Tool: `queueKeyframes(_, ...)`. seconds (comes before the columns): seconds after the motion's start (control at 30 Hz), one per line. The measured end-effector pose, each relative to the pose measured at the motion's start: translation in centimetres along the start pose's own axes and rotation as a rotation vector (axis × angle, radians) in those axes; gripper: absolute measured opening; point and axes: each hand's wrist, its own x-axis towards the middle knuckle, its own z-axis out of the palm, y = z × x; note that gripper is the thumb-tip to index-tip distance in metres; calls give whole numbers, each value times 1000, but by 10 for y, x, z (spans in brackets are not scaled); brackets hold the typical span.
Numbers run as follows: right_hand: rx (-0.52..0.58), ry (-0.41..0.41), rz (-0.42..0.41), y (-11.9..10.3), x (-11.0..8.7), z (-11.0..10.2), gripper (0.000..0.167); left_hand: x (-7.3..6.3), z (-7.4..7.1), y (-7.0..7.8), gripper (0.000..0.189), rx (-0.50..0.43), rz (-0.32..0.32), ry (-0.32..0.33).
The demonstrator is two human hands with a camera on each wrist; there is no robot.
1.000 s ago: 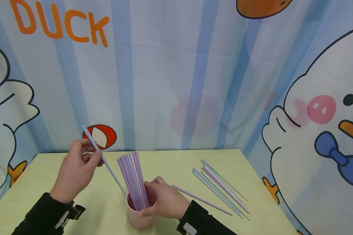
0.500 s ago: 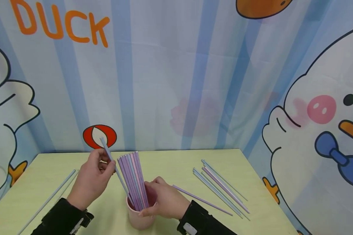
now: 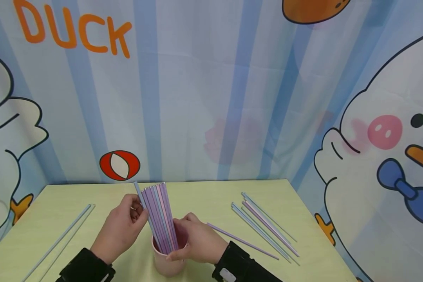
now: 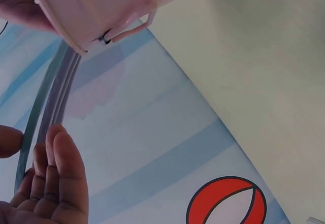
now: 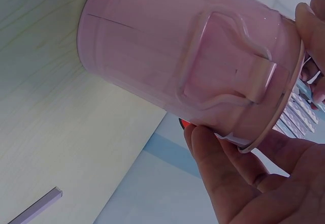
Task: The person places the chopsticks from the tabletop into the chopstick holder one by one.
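A pink cup with a folded wire-like handle stands near the front of the table, packed with a bundle of purple, blue and pink straws leaning left. My left hand pinches a thin blue straw between thumb and fingers, its upper end sticking out above the hand. That straw lies along the left side of the bundle, its lower part down at the cup's mouth. With thumb in front and fingers behind, my right hand grips the cup's rim; in the right wrist view the fingers lie against its wall.
On the right lie several loose blue, green and purple straws, and a single purple straw sits nearer the cup. Two pale straws rest at the left. A striped curtain rises behind the table's back edge.
My left hand has moved right and down, bringing the blue straw from a slant apart from the bundle to alongside it. The right hand and cup have stayed put.
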Motion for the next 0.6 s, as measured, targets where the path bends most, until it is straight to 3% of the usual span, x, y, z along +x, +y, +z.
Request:
queueKeyframes(0.3, -4, 3, -8, -2, -1, -1, 84, -3, 12, -5, 29, 16, -58, -66)
queueKeyframes(0.6, -2, 3, -32, -2, -1, -1, 82, -5, 19, -8, 14, 20, -86, -101)
